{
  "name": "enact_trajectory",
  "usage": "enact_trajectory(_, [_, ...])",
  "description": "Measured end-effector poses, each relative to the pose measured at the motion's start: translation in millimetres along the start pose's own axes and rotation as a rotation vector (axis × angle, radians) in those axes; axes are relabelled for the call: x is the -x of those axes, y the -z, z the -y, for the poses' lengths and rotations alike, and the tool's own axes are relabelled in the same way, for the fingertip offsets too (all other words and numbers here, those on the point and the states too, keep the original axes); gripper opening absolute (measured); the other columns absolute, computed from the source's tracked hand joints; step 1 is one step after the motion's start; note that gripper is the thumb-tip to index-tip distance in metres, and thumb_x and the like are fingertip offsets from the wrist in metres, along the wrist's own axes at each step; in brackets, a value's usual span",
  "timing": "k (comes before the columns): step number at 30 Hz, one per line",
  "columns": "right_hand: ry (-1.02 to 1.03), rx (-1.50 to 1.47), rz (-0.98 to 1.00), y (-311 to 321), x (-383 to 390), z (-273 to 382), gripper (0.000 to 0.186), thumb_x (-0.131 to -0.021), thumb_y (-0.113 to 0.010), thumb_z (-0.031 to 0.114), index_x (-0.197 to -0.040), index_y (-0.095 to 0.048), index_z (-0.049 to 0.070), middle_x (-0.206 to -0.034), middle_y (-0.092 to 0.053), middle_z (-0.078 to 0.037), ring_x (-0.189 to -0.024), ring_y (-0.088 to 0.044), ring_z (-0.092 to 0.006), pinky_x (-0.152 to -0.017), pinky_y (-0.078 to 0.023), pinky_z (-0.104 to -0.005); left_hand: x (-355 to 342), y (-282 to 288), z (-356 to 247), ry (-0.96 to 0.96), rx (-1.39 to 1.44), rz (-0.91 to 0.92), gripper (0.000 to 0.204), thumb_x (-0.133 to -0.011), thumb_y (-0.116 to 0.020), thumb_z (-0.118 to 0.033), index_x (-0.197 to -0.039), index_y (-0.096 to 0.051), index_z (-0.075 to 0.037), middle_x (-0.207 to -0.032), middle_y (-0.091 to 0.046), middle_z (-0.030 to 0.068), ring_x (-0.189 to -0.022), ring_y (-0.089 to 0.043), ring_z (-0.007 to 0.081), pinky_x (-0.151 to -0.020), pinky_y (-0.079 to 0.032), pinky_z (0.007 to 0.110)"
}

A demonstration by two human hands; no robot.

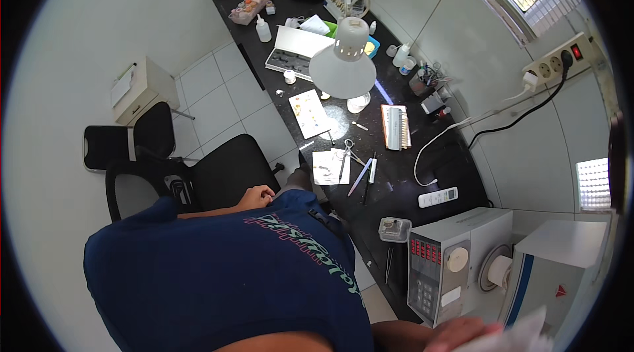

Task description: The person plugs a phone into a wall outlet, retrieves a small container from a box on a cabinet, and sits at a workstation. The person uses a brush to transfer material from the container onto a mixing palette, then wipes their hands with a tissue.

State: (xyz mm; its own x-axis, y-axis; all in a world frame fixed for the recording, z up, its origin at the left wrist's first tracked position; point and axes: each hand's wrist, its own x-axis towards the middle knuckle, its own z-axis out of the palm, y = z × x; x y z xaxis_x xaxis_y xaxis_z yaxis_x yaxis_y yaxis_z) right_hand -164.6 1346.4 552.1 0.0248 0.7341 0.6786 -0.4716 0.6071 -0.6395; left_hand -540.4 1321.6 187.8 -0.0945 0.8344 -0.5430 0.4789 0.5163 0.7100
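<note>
My left hand [256, 198] is beside the front of my dark blue shirt, above the black chair seat [228, 164]. Its fingers are curled in, and what they hold, if anything, is too small to make out. At the lower right edge, my right hand [463, 333], smeared by motion, grips a crumpled white tissue [522, 335] in front of a grey furnace unit [456, 259] with a red display and keypad. A small clear box [395, 229] and metal tweezers [388, 265] lie next to that unit.
A black counter [456, 174] carries a white lamp [343, 65], a shade guide [396, 129], a palette [308, 114], forceps [349, 148], brushes, bottles and a remote control [438, 197]. Cables hang from a wall power strip [558, 61]. Another chair [109, 147] and a small cabinet [145, 91] stand left.
</note>
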Motion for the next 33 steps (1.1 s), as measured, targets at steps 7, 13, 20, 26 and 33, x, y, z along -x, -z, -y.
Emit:
enact_trajectory(7, [-0.216,-0.208,0.344,-15,-59,-1,0.016,-0.091,-0.06,0.019,-0.096,-0.057,0.005,-0.085,-0.06,-0.009,-0.068,-0.063,-0.0198,-0.056,-0.046,-0.0328,-8,-5,36,0.085,-0.02,0.035,0.019,-0.087,-0.059,-0.009,-0.102,-0.069,-0.003,-0.084,-0.07,0.0065,-0.077,-0.065,0.0131,-0.072,-0.051,0.029])
enact_trajectory(13, [0.091,0.054,0.336,-27,-60,-10,0.013,-0.088,-0.062,0.015,-0.087,-0.05,0.01,-0.075,-0.056,-0.006,-0.057,-0.057,-0.0156,-0.049,-0.041,-0.0297,-19,-6,63,0.101,0.005,0.04,0.016,-0.087,-0.062,-0.012,-0.099,-0.07,-0.005,-0.081,-0.069,0.0031,-0.074,-0.063,0.01,-0.071,-0.049,0.027])
enact_trajectory(20, [0.271,-0.073,0.332,-35,-73,-29,0.014,-0.088,-0.057,0.017,-0.077,-0.05,0.011,-0.06,-0.051,-0.002,-0.041,-0.045,-0.0132,-0.038,-0.027,-0.0266,-29,-10,81,0.116,0.02,0.082,0.016,-0.088,-0.062,-0.015,-0.098,-0.071,-0.006,-0.086,-0.071,0.0037,-0.08,-0.064,0.0108,-0.074,-0.049,0.027])
enact_trajectory(26, [0.044,-0.398,0.64,-32,-93,-31,0.03,-0.077,-0.053,0.018,-0.051,-0.041,0.01,-0.05,-0.043,-0.003,-0.037,-0.031,-0.0121,-0.041,-0.022,-0.0277,-38,-11,110,0.202,-0.018,0.097,0.02,-0.089,-0.065,-0.021,-0.1,-0.071,-0.006,-0.093,-0.072,0.0063,-0.088,-0.066,0.0137,-0.081,-0.051,0.029])
enact_trajectory(33, [-0.384,-0.395,0.599,-34,-90,-9,0.022,-0.066,-0.051,0.006,-0.049,-0.037,0.011,-0.047,-0.037,-0.001,-0.042,-0.03,-0.0119,-0.058,-0.03,-0.0314,-31,-11,158,0.256,-0.122,0.138,0.024,-0.089,-0.067,-0.026,-0.1,-0.072,-0.006,-0.092,-0.072,0.0064,-0.087,-0.067,0.014,-0.078,-0.052,0.03])
